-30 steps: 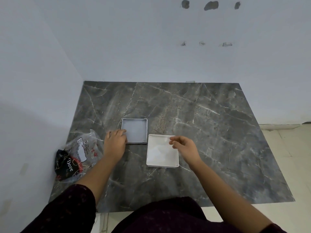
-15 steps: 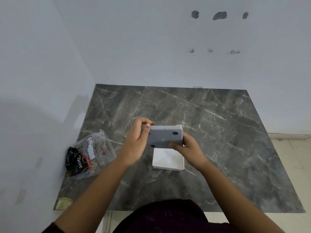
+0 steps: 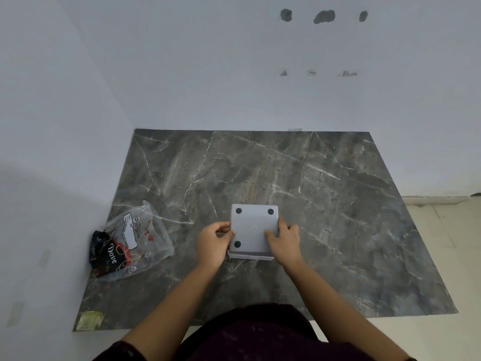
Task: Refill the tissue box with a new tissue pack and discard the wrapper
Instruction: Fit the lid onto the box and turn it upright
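Hands are held palm-down at mid-table (image 3: 325, 204): the left hand (image 3: 212, 242) and right hand (image 3: 283, 241) clasp opposite sides of the grey box (image 3: 253, 227), inverted over the white tray (image 3: 251, 256). A wrapper (image 3: 135, 243) lies well apart, by the left wall.

A dark grey, white-veined marble bench (image 3: 325, 204) set into a white corner. A clear plastic bag (image 3: 135, 241) with a black packet inside lies well left of the fingers (image 3: 223, 226); a white tray (image 3: 251, 255) sits directly beneath them under the grey box (image 3: 253, 227).
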